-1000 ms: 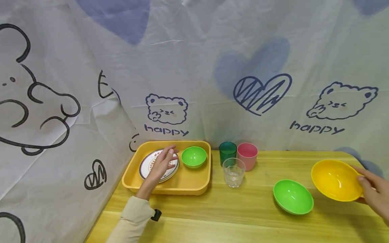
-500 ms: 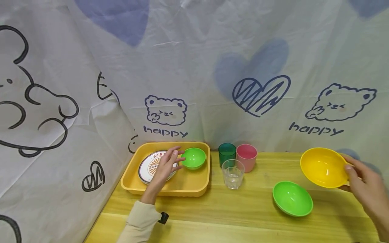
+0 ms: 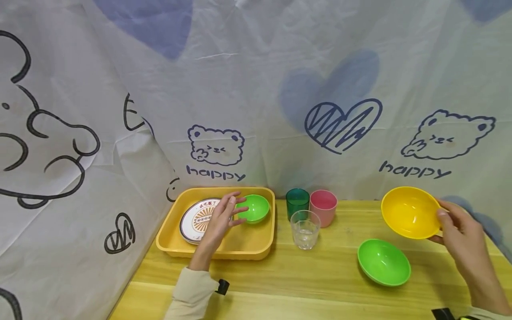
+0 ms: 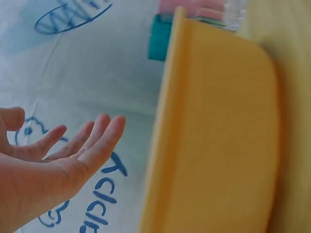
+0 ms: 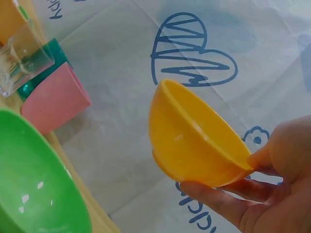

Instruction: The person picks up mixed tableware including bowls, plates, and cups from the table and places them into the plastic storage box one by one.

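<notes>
My right hand pinches a yellow bowl by its right rim, thumb on the inside edge and fingers beneath; the right wrist view shows the yellow bowl tilted and raised above the table. Over the yellow tray, my left hand hovers with fingers spread and holds nothing. In the tray lie white patterned plates, partly hidden by that hand, and a small green bowl. In the left wrist view the left hand is above the tray wall.
A larger green bowl stands on the wooden table in front of the yellow one. Between tray and bowls are a teal cup, a pink cup and a clear glass. A printed cloth hangs behind.
My right hand has carried the yellow bowl left and upward from the table's right side. The left hand has shifted slightly right over the tray, near the small green bowl.
</notes>
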Demonstrator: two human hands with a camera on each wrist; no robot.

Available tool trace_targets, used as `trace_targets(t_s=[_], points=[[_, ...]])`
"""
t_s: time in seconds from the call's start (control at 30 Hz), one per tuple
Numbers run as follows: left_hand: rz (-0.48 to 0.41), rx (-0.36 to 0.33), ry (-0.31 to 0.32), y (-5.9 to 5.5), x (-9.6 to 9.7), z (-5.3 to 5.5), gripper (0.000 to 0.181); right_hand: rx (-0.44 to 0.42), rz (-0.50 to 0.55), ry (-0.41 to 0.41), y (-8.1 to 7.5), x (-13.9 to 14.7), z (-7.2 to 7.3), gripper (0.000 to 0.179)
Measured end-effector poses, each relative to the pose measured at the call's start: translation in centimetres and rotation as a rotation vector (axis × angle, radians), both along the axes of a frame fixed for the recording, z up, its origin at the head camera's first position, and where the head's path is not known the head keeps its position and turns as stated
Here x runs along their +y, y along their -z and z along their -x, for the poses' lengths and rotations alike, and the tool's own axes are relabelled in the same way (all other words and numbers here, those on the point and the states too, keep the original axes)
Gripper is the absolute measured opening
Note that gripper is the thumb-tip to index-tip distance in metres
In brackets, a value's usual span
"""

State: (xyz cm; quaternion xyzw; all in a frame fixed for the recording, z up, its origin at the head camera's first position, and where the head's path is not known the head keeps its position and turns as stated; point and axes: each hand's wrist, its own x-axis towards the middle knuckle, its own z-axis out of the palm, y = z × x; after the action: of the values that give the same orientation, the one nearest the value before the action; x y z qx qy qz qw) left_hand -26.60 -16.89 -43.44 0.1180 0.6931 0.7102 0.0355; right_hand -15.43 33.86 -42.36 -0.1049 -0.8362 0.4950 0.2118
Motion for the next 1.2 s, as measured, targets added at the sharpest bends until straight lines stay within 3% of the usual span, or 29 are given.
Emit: trace_targets(t_s=[0.17, 0.4, 0.93, 1.2], points=[[-0.041, 0.002, 0.018, -0.3, 0.0, 0.2, 0.055, 0.034, 0.106, -0.015, 0.1, -0.4, 0.1, 0.049], [-0.028, 0.042, 0.06, -0.6, 1.3, -1.0, 0.055, 0.019, 0.261, -0.033, 0.3, -1.4, 0.1, 0.05], [-0.065, 0.048, 0.1, -0.4, 3.5, -1.7, 0.048, 0.046, 0.221, -0.082, 0.6, -3.4, 0.9, 0.051], [-0.081, 0.021, 0.165, 0.3, 4.7, -2.1, 0.051, 0.046, 0.23, -0.124, 0.8, -5.2, 0.8, 0.053]])
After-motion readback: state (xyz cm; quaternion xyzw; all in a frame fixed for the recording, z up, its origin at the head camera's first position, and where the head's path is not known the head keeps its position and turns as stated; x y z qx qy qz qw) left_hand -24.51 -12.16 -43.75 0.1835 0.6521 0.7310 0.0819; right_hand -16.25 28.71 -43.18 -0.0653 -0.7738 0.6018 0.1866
